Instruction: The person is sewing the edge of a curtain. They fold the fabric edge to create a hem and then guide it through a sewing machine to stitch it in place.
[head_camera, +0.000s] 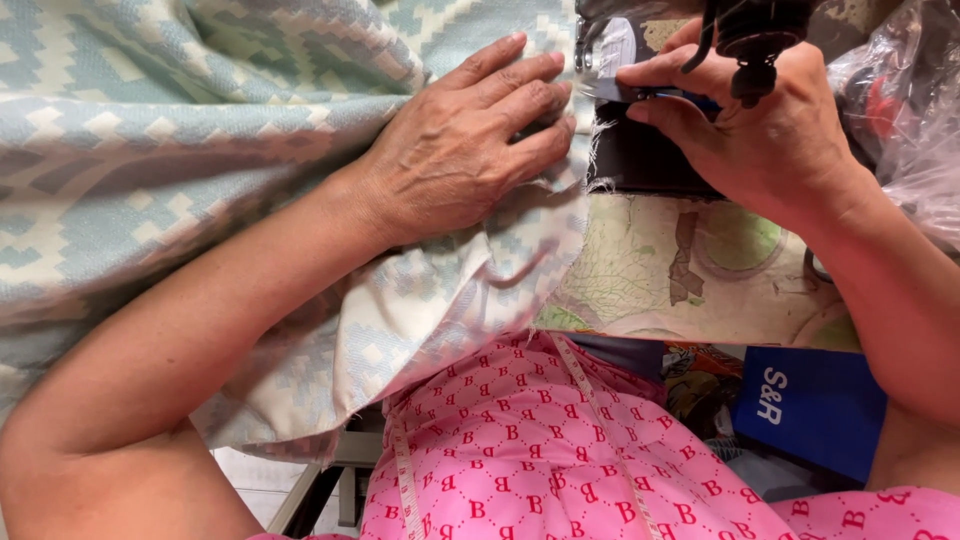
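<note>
Nearest the camera: lap in a pink printed garment (560, 450), with a pale measuring tape (600, 420) draped down over it. A blue bag (810, 405) sits low to the right, below the counter edge.

Next out, the counter (660, 270), its worn covering patterned in green and cream. It is bare only in the strip between the cloth and the right forearm.

Woven cloth (180, 150), pale blue and cream with a geometric pattern, covers the left half of the view. It is bunched in folds, and one frayed edge hangs off the counter toward the lap.

Left hand (470, 150) lies flat on the cloth near its frayed edge. Fingers are spread slightly and pressed down, holding nothing.

Right hand (750, 120) is farther out, at the dark sewing machine (650, 150). Thumb and forefinger are pinched together on a small dark part by the needle area. What that part is I can't make out, since a black fitting hangs in front of it.

Far right: crumpled clear plastic bag (900, 110).
</note>
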